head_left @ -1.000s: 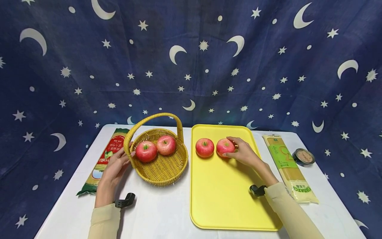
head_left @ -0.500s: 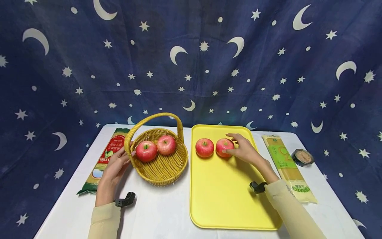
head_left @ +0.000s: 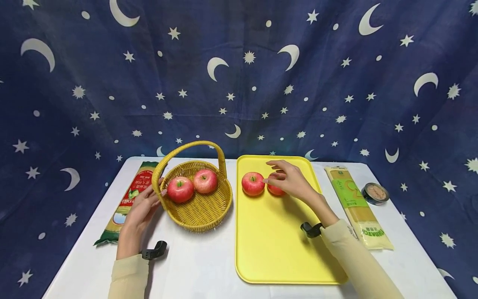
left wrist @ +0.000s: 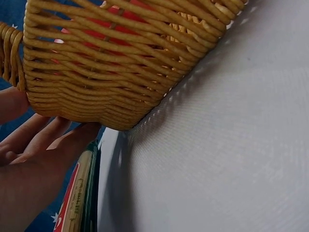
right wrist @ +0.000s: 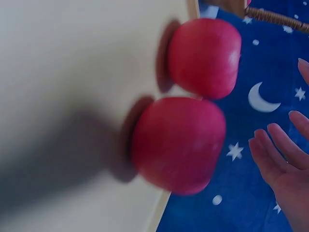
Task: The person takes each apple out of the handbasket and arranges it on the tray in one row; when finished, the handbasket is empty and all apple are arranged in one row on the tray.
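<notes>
My left hand [head_left: 143, 205] is at the left side of the yellow wicker basket [head_left: 201, 214]. Its fingers [left wrist: 72, 140] lie fairly straight against the outer wall, the thumb near the handle's foot. Two red apples [head_left: 180, 189] [head_left: 205, 181] sit inside the basket. On the yellow tray [head_left: 276, 249] are a left apple [head_left: 252, 184] and a right apple [head_left: 275, 190], the latter partly hidden by my right hand [head_left: 291, 180]. That hand hovers above with fingers spread and holds nothing; the right wrist view shows it apart from both apples.
A red-and-green pasta packet [head_left: 128, 203] lies left of the basket, partly behind my left arm. Right of the tray are a green-labelled noodle packet [head_left: 356, 207] and a small round tin [head_left: 375, 193]. A dark blue star-patterned cloth [head_left: 239, 74] hangs behind the white table.
My right hand has let go of the right tray apple, lifted off it and moved left toward the other apple. My left hand has stayed at the basket.
</notes>
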Motion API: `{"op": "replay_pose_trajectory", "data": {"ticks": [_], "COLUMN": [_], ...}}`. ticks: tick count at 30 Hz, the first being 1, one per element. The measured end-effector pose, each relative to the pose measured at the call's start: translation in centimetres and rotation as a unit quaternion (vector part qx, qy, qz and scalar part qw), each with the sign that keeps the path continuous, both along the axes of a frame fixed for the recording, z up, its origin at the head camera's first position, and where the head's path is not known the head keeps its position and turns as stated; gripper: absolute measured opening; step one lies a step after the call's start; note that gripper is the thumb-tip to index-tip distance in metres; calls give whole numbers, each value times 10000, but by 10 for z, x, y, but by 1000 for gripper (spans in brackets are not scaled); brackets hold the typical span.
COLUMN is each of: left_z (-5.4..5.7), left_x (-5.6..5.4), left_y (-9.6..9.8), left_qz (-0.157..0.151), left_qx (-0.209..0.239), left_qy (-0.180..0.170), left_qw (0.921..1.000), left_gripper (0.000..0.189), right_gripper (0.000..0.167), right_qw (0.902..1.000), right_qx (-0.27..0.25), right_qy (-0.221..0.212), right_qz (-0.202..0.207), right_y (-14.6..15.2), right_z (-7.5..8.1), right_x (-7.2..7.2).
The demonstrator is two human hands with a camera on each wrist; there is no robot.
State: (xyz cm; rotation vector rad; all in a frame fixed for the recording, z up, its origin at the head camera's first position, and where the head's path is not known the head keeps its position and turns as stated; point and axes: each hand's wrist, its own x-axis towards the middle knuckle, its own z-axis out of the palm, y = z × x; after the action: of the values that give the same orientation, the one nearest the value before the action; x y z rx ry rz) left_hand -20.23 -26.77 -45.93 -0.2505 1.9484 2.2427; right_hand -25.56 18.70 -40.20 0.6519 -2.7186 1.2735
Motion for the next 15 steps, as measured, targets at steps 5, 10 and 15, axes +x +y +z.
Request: {"op": "replay_pose_trajectory", "data": {"ticks": [5, 10, 15], "left_z": [-1, -2, -2], "left_x": [1, 0, -1], "left_y": [-1, -1, 0], "left_qz": [10, -17, 11], "left_qx": [40, -11, 21], "left_qy": [54, 20, -2], "left_qw": [10000, 10000, 10000], "left_gripper": [72, 73, 72], "right_gripper": [53, 54, 56], "right_qw": [9998, 9994, 9986], "right_qx": [106, 155, 136], "right_qy": [-31, -59, -159], "right_qz": [141, 290, 478], "right_y": [-20, -38, -55], "right_z": [3, 5, 6], "right_x": [1, 1, 1]}}
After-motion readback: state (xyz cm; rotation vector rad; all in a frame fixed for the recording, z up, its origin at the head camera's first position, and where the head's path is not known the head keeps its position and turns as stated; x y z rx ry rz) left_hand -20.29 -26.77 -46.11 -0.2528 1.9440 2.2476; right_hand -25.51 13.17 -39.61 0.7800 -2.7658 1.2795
